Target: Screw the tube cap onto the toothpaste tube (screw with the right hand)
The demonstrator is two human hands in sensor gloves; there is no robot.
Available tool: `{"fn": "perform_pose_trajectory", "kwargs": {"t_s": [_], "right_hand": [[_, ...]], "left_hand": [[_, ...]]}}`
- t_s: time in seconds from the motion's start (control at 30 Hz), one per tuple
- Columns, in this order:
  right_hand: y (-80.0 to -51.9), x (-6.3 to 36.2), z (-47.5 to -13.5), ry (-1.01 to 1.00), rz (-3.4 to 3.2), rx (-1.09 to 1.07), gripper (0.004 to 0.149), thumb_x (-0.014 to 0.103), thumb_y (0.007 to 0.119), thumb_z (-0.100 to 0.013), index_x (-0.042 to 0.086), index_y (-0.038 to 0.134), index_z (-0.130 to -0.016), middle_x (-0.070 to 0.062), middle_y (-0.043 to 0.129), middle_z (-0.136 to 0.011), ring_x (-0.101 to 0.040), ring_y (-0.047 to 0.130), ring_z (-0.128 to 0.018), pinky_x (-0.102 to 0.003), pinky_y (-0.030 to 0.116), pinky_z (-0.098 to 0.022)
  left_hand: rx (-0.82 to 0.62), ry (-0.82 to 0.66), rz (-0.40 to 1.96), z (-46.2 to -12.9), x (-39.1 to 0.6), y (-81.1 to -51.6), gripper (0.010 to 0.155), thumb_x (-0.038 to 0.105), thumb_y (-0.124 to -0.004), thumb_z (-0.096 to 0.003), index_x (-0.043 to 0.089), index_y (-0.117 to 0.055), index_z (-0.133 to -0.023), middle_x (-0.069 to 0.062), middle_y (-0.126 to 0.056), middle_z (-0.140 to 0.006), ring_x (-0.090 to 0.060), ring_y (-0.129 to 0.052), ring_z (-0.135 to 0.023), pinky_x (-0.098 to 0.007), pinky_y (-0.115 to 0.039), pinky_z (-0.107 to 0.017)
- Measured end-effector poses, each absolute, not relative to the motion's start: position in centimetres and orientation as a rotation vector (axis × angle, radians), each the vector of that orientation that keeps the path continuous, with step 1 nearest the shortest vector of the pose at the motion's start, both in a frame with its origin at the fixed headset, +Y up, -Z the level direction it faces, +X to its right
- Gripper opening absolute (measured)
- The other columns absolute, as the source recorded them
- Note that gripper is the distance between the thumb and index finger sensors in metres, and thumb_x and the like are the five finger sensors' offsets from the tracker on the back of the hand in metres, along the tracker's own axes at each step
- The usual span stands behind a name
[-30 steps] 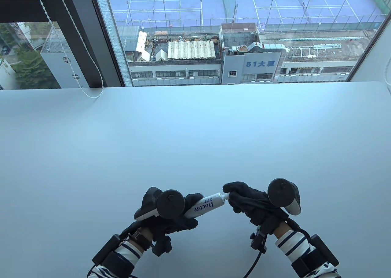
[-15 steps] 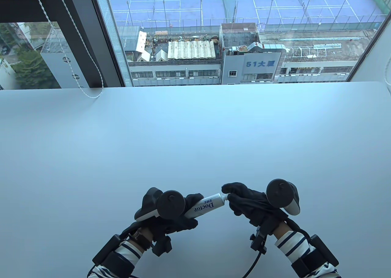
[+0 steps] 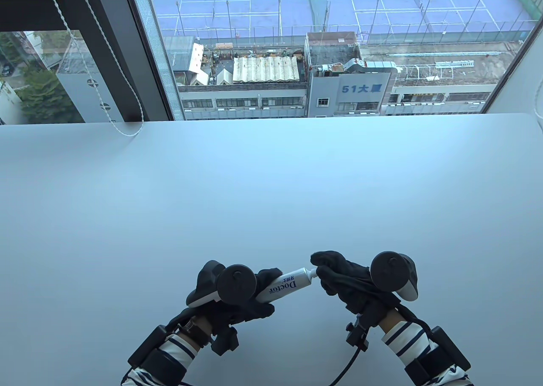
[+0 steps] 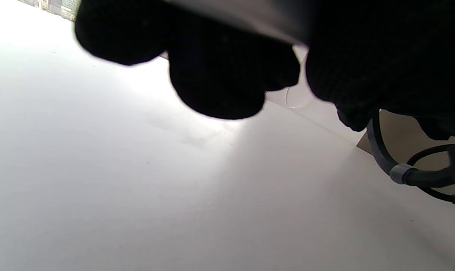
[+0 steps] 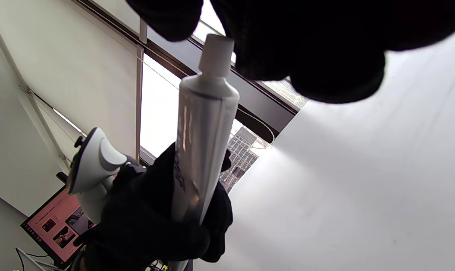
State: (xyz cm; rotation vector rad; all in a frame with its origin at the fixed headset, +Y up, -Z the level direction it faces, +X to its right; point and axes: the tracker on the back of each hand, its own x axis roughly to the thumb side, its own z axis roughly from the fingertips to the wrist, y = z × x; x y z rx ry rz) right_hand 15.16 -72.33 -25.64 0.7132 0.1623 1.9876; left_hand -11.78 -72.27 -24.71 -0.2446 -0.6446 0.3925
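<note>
The fingers (image 5: 306, 56) of our right hand (image 3: 345, 278) pinch the tube cap (image 5: 216, 56) on the toothpaste tube (image 3: 285, 285), shifted only slightly from a moment ago. Our left hand (image 3: 244, 295) still grips the tube's lower end, holding it above the worktop (image 3: 271, 191) near its front edge.

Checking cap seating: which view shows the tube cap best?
Right wrist view: the tube cap stands white on the toothpaste tube, right hand's fingers around its top. Table view shows only a sliver. Left wrist view shows none.
</note>
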Motion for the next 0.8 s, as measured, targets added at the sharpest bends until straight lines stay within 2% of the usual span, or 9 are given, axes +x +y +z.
{"fn": "perform_pose_trajectory", "kwargs": {"t_s": [0.1, 0.2, 0.3, 0.37, 0.43, 0.47, 0.57, 0.7, 0.8], "right_hand": [[-72.3, 15.05, -25.63, 0.14, 1.972, 0.711, 0.045, 0.02, 0.058, -0.064, -0.012, 0.063, -0.095, -0.021, 0.086, -0.052, -0.04, 0.088, -0.041, -0.06, 0.072, -0.032], [-72.38, 15.11, -25.71, 0.136, 2.009, 0.694, 0.043, 0.02, 0.057, -0.064, -0.013, 0.066, -0.09, -0.019, 0.087, -0.048, -0.038, 0.088, -0.037, -0.059, 0.073, -0.03], [-72.36, 15.38, -25.74, 0.101, 2.056, 0.628, 0.045, 0.028, 0.058, -0.065, -0.011, 0.076, -0.078, -0.015, 0.089, -0.036, -0.036, 0.09, -0.029, -0.058, 0.074, -0.025], [-72.33, 15.63, -25.74, 0.08, 2.061, 0.613, 0.056, 0.038, 0.056, -0.063, -0.011, 0.081, -0.073, -0.014, 0.089, -0.03, -0.036, 0.091, -0.027, -0.059, 0.074, -0.024], [-72.39, 15.79, -25.73, 0.076, 2.038, 0.606, 0.064, 0.044, 0.054, -0.063, -0.013, 0.079, -0.077, -0.017, 0.09, -0.035, -0.039, 0.091, -0.032, -0.06, 0.073, -0.027], [-72.43, 15.76, -25.78, 0.097, 2.015, 0.626, 0.067, 0.045, 0.054, -0.063, -0.015, 0.073, -0.084, -0.021, 0.09, -0.043, -0.043, 0.09, -0.038, -0.062, 0.072, -0.03], [-72.47, 15.37, -25.93, 0.193, 1.952, 0.716, 0.059, 0.034, 0.06, -0.065, -0.012, 0.058, -0.103, -0.027, 0.085, -0.064, -0.048, 0.085, -0.054, -0.064, 0.069, -0.037], [-72.5, 14.94, -25.83, 0.209, 1.946, 0.743, 0.046, 0.021, 0.06, -0.064, -0.01, 0.061, -0.099, -0.025, 0.084, -0.063, -0.046, 0.085, -0.053, -0.062, 0.07, -0.037], [-72.51, 14.79, -25.67, 0.18, 1.99, 0.705, 0.045, 0.023, 0.058, -0.064, -0.012, 0.068, -0.091, -0.021, 0.086, -0.054, -0.042, 0.088, -0.045, -0.061, 0.072, -0.033]], "left_hand": [[-0.241, -0.65, 0.388, -24.67, -11.69, -72.26, 0.081, 0.073, -0.078, -0.0314, 0.038, -0.049, -0.098, -0.013, -0.084, -0.08, -0.03, -0.094, -0.057, -0.046, -0.078, -0.048], [-0.245, -0.652, 0.391, -24.66, -11.69, -72.3, 0.081, 0.073, -0.078, -0.0314, 0.038, -0.049, -0.098, -0.013, -0.084, -0.08, -0.03, -0.094, -0.057, -0.046, -0.078, -0.048], [-0.247, -0.651, 0.39, -24.68, -11.71, -72.3, 0.081, 0.073, -0.078, -0.0313, 0.038, -0.049, -0.098, -0.013, -0.084, -0.08, -0.03, -0.094, -0.057, -0.046, -0.078, -0.048], [-0.245, -0.649, 0.391, -24.68, -11.71, -72.3, 0.081, 0.073, -0.078, -0.0314, 0.038, -0.049, -0.098, -0.013, -0.083, -0.08, -0.03, -0.094, -0.057, -0.046, -0.078, -0.048], [-0.246, -0.647, 0.389, -24.7, -11.77, -72.3, 0.081, 0.073, -0.078, -0.0314, 0.038, -0.049, -0.098, -0.013, -0.083, -0.08, -0.03, -0.094, -0.057, -0.046, -0.078, -0.048], [-0.244, -0.645, 0.39, -24.71, -11.8, -72.3, 0.081, 0.073, -0.078, -0.0313, 0.038, -0.049, -0.098, -0.013, -0.084, -0.08, -0.03, -0.094, -0.057, -0.046, -0.078, -0.048], [-0.245, -0.642, 0.39, -24.74, -11.84, -72.3, 0.081, 0.072, -0.079, -0.0313, 0.038, -0.049, -0.098, -0.013, -0.083, -0.08, -0.03, -0.094, -0.057, -0.046, -0.078, -0.048], [-0.243, -0.647, 0.399, -24.71, -11.8, -72.24, 0.081, 0.072, -0.079, -0.0313, 0.038, -0.049, -0.098, -0.013, -0.083, -0.08, -0.03, -0.094, -0.057, -0.046, -0.078, -0.048], [-0.235, -0.653, 0.384, -24.6, -11.64, -72.19, 0.081, 0.072, -0.079, -0.0311, 0.038, -0.049, -0.098, -0.012, -0.083, -0.08, -0.03, -0.094, -0.057, -0.046, -0.078, -0.049]]}}
